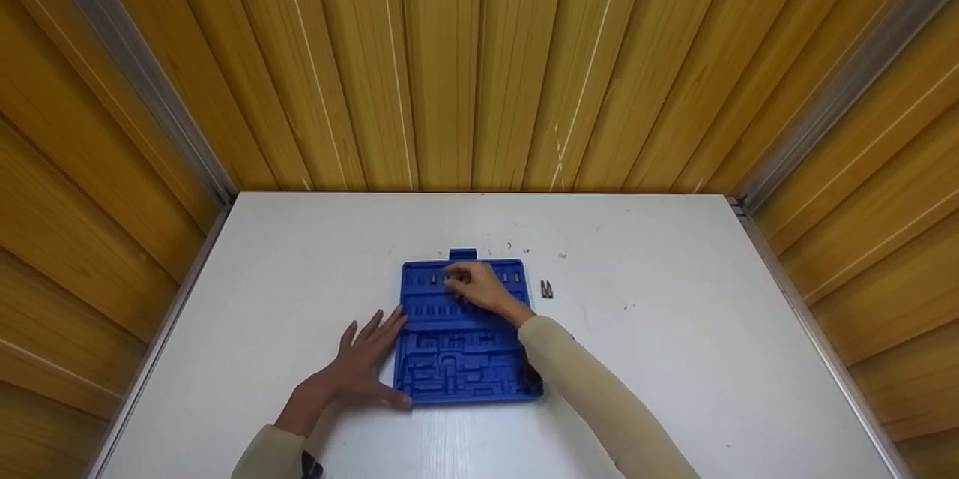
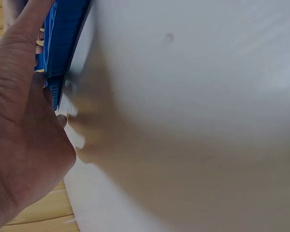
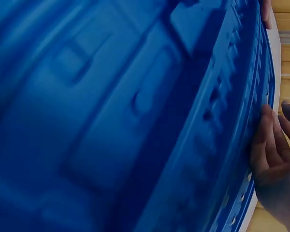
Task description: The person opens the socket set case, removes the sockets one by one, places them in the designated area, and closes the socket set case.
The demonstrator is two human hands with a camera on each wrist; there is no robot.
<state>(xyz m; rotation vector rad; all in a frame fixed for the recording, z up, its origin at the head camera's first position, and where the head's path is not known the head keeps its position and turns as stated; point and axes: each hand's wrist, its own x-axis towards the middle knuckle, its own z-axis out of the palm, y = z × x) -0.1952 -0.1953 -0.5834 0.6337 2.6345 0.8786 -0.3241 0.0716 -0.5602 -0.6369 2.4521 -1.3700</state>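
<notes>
A blue moulded tool case lies unfolded flat on the white table. My right hand reaches over its far half, thumb and bent fingers pinching a small bit at the top row of slots. The fingertips mostly hide that bit. In the right wrist view the right hand has its fingertips right at this row. My left hand spreads along the case's left side, with fingertips and thumb at the edge. In the left wrist view the left hand is beside the case wall.
Two small dark pointed bits lie on the white table to the right of the case. Another bit stands in the top row, with several more at its right end. Wood-patterned walls enclose the table's back and sides.
</notes>
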